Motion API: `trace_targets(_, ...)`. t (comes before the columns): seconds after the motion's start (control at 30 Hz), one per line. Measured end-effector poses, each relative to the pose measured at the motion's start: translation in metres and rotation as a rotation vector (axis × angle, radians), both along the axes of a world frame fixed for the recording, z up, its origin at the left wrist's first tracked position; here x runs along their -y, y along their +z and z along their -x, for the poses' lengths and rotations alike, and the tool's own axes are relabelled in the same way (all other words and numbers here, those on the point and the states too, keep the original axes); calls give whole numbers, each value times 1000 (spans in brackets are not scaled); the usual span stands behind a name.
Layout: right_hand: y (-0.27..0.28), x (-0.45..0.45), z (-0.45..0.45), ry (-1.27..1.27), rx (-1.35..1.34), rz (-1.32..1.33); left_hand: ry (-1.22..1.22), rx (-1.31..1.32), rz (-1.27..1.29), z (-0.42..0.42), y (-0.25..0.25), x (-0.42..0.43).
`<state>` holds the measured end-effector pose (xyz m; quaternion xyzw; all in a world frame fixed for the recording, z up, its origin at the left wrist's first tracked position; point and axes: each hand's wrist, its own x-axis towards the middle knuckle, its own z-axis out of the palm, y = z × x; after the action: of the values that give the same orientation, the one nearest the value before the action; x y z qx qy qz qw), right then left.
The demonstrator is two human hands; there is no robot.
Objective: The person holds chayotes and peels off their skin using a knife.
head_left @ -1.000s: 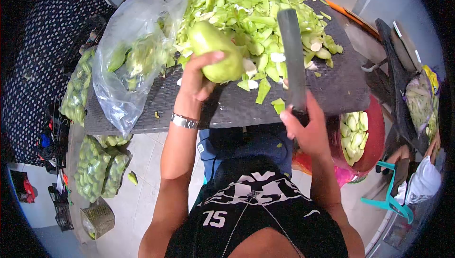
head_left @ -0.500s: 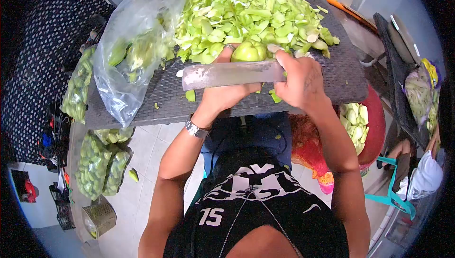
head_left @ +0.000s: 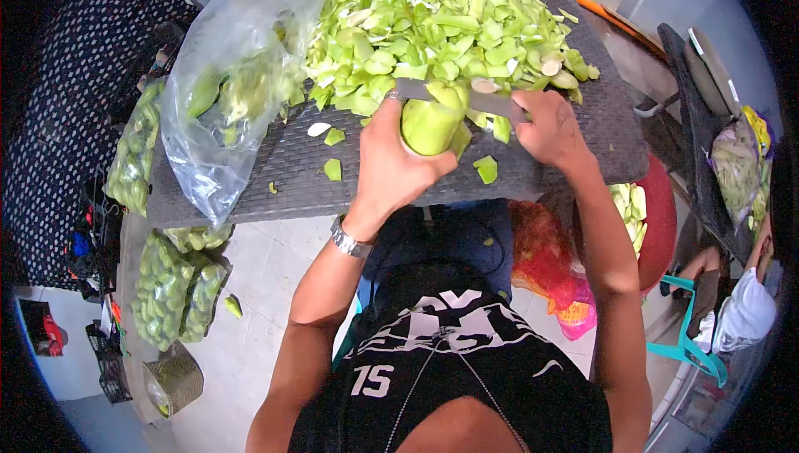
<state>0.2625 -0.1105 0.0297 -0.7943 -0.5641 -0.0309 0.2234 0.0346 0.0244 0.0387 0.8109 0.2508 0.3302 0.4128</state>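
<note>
White-dotted dark cloth at left, small bin on pale tiled floor, teal frame near a person in white

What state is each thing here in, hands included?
Vegetable: held, green outside
Knife: blade against the vegetable
Left hand: closed around the vegetable
Right hand: closed on the knife
Table: partly covered
Peelings: loose, heaped on the table
Clear plastic bag: crumpled, greens inside
Red tub: partly hidden, holding pale pieces
Floor bags: packed with green vegetables
</note>
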Motion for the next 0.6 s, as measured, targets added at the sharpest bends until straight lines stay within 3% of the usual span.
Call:
trace_targets(0.13, -37, -9, -50, -294, -36, 20, 15, 22, -91, 5, 6, 12)
trace_targets(0.17, -36, -2, -58, -189, -33, 98, 7, 38, -10, 9, 13, 15)
trace_targets(0.23, -15, -4, -54, -116, -207, 197, -76, 213, 393, 5, -3, -4)
trace_targets(0.3, 4, -8, -28, -208, -588, 225, -162, 413, 857, 1, -12, -11)
trace_targets(0.4, 11, -6, 28, -37, -1203, 194, -121, 730, 1328, -8, -10, -19)
trace_targets(0.53, 1, -10, 88, 147, -1642, -21, -61, 952, 1224, -16, 0, -2)
trace_targets(0.6, 2, -14, 95, 187, -1723, -182, -128, 974, 1252, -9, 4, 8)
